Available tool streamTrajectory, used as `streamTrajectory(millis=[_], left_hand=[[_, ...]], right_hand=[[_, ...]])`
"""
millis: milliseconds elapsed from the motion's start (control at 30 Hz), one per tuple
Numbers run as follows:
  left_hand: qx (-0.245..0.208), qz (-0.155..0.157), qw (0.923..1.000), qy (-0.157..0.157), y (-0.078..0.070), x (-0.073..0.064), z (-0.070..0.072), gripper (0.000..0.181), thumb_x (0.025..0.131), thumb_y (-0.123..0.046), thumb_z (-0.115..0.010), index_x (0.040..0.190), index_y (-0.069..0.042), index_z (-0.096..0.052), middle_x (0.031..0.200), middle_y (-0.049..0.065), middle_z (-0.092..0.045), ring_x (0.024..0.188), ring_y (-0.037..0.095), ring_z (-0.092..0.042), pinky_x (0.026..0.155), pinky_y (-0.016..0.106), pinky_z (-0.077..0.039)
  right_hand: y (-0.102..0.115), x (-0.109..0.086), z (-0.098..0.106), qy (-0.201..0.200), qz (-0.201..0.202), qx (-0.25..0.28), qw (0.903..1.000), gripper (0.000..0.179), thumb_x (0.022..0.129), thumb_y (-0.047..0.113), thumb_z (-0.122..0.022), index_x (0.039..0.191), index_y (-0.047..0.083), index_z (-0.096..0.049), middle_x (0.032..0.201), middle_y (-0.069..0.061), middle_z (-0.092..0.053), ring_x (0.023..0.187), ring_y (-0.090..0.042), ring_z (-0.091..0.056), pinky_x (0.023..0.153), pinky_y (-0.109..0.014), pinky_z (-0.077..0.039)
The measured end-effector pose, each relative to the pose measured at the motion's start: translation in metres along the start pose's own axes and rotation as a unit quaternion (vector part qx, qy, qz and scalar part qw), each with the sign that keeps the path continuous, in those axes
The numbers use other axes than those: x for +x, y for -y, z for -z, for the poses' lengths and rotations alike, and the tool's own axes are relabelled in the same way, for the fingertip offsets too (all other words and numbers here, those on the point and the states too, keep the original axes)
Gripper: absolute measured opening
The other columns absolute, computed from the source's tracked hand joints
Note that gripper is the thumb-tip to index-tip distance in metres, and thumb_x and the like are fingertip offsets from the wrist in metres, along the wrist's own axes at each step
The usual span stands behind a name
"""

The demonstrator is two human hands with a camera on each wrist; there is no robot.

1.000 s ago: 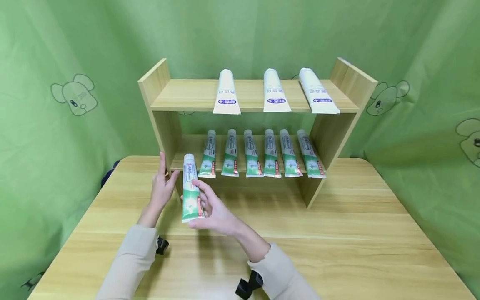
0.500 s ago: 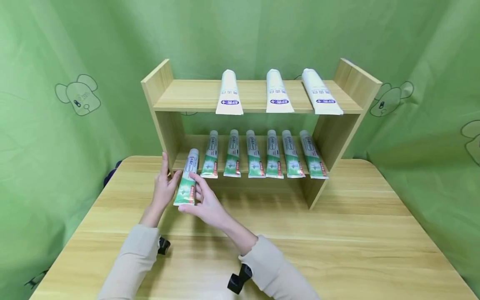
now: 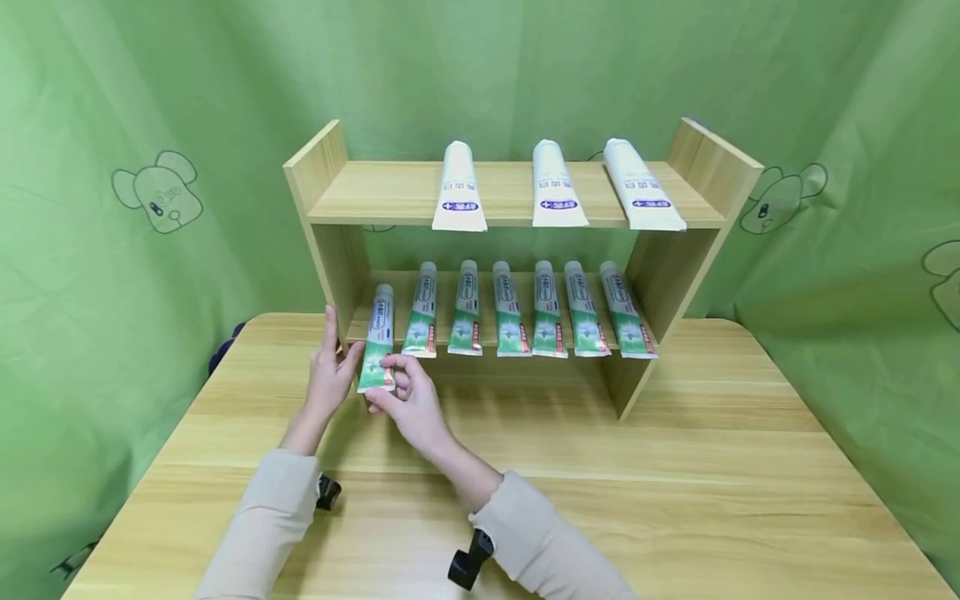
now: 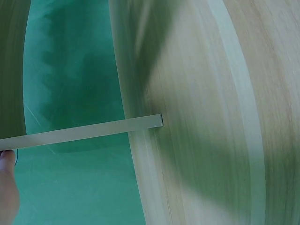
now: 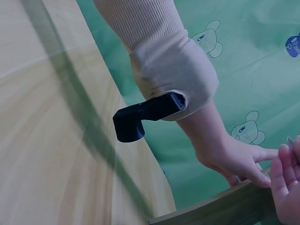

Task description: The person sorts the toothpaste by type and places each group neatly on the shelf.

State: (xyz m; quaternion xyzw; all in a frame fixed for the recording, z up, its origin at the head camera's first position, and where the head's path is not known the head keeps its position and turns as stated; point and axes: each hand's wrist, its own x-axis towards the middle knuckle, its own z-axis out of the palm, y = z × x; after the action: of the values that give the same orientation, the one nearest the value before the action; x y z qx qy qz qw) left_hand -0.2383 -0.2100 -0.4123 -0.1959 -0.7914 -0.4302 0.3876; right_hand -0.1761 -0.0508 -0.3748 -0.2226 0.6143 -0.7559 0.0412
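Observation:
At the left end of the wooden shelf unit's (image 3: 517,218) lower board lies a white-and-green toothpaste tube (image 3: 381,321), cap end inward. My right hand (image 3: 416,412) pinches its flat lower end between thumb and fingers. On the left, my left hand (image 3: 327,383) holds the front edge of the shelf's side panel, its index finger pointing up and its thumb across the edge. The right wrist view shows the left hand (image 5: 225,152) at the panel and part of the right hand (image 5: 287,187). Only the left thumb (image 4: 7,171) appears in the left wrist view.
Several matching green toothpaste tubes (image 3: 507,312) lie side by side on the lower board. Three white tubes (image 3: 555,187) rest on the top board, their ends overhanging its front. The unit stands on a wooden table (image 3: 675,500) before a green curtain (image 3: 480,67).
The toothpaste tube has gone from in front of the shelf onto the lower board's left end. My right hand moved with it and now pinches its lower end. The left hand has stayed put.

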Motion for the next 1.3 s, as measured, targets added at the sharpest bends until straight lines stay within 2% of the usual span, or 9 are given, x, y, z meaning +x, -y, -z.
streamTrajectory(millis=[233,300,467,533,633,767,967,1133,1300], left_hand=[[0.003,-0.007,1.0,-0.002,0.0,0.0,0.0,0.085,0.088,-0.006,-0.057,0.143,-0.045,-0.005,0.067,0.027,-0.053,0.052,0.031,-0.052,0.05,0.045,-0.056],[0.004,-0.01,0.9999,-0.003,-0.005,0.001,0.0,0.093,0.085,0.003,-0.058,0.143,-0.045,-0.004,0.07,0.03,-0.053,0.053,0.035,-0.052,0.05,0.048,-0.056],[0.003,-0.002,1.0,0.001,-0.005,-0.001,0.0,0.087,0.088,-0.003,-0.057,0.143,-0.044,-0.004,0.079,0.035,-0.055,0.058,0.039,-0.055,0.054,0.049,-0.057],[-0.001,0.001,1.0,0.001,0.0,-0.002,-0.001,0.086,0.088,-0.006,-0.058,0.143,-0.044,-0.004,0.08,0.034,-0.055,0.06,0.039,-0.056,0.056,0.048,-0.057],[-0.009,-0.005,0.9999,-0.005,0.0,-0.001,-0.002,0.098,0.082,0.007,-0.061,0.144,-0.043,-0.004,0.085,0.036,-0.055,0.065,0.043,-0.057,0.06,0.051,-0.057],[-0.02,-0.01,0.9997,-0.007,0.002,-0.001,-0.002,0.099,0.08,0.009,-0.061,0.144,-0.04,-0.005,0.09,0.038,-0.055,0.072,0.047,-0.058,0.065,0.053,-0.056],[-0.002,0.0,1.0,-0.002,0.001,-0.001,0.0,0.084,0.088,-0.008,-0.058,0.143,-0.045,-0.006,0.081,0.034,-0.056,0.069,0.044,-0.059,0.065,0.051,-0.057],[0.004,0.004,1.0,0.001,0.002,-0.001,0.0,0.075,0.091,-0.02,-0.055,0.143,-0.044,-0.006,0.074,0.032,-0.054,0.064,0.042,-0.057,0.063,0.051,-0.057],[-0.017,0.012,0.9998,0.007,0.002,-0.001,0.0,0.081,0.09,-0.008,-0.055,0.142,-0.048,-0.007,0.098,0.041,-0.054,0.087,0.051,-0.057,0.073,0.055,-0.054]], right_hand=[[-0.003,-0.001,0.001,-0.003,-0.005,0.025,0.9997,0.043,0.085,-0.01,-0.054,0.125,-0.008,-0.039,0.108,-0.031,-0.055,0.074,-0.008,-0.06,0.073,-0.019,-0.057],[-0.003,-0.001,0.002,-0.003,0.001,0.021,0.9998,0.044,0.086,-0.009,-0.052,0.127,-0.007,-0.037,0.112,-0.031,-0.054,0.078,-0.014,-0.062,0.075,-0.019,-0.057],[-0.006,0.001,0.002,-0.013,0.017,0.002,0.9998,0.043,0.088,-0.007,-0.051,0.129,-0.007,-0.038,0.112,-0.03,-0.056,0.084,-0.029,-0.064,0.071,-0.019,-0.056],[-0.008,0.003,0.002,-0.025,0.02,0.0,0.9995,0.041,0.088,-0.006,-0.052,0.127,-0.007,-0.041,0.107,-0.03,-0.058,0.08,-0.022,-0.064,0.069,-0.022,-0.058],[-0.009,0.007,0.001,-0.044,0.028,-0.005,0.9986,0.036,0.088,-0.006,-0.052,0.123,-0.006,-0.046,0.096,-0.031,-0.06,0.071,-0.007,-0.061,0.067,-0.025,-0.059],[-0.009,0.008,0.001,-0.057,0.034,-0.011,0.9977,0.031,0.088,-0.005,-0.052,0.119,-0.006,-0.05,0.089,-0.031,-0.061,0.067,-0.004,-0.059,0.064,-0.02,-0.057],[-0.01,0.005,-0.001,-0.047,0.037,-0.015,0.9981,0.02,0.09,-0.004,-0.05,0.108,-0.012,-0.055,0.093,-0.03,-0.062,0.071,-0.004,-0.06,0.067,-0.02,-0.058],[-0.006,0.004,-0.002,-0.036,0.033,-0.035,0.9982,0.023,0.089,-0.006,-0.05,0.11,-0.012,-0.057,0.103,-0.029,-0.061,0.082,-0.025,-0.064,0.07,-0.021,-0.058],[0.013,-0.003,-0.006,-0.026,0.025,-0.057,0.9977,0.028,0.088,-0.008,-0.049,0.115,-0.014,-0.053,0.109,-0.029,-0.059,0.089,-0.043,-0.06,0.075,-0.032,-0.058]])
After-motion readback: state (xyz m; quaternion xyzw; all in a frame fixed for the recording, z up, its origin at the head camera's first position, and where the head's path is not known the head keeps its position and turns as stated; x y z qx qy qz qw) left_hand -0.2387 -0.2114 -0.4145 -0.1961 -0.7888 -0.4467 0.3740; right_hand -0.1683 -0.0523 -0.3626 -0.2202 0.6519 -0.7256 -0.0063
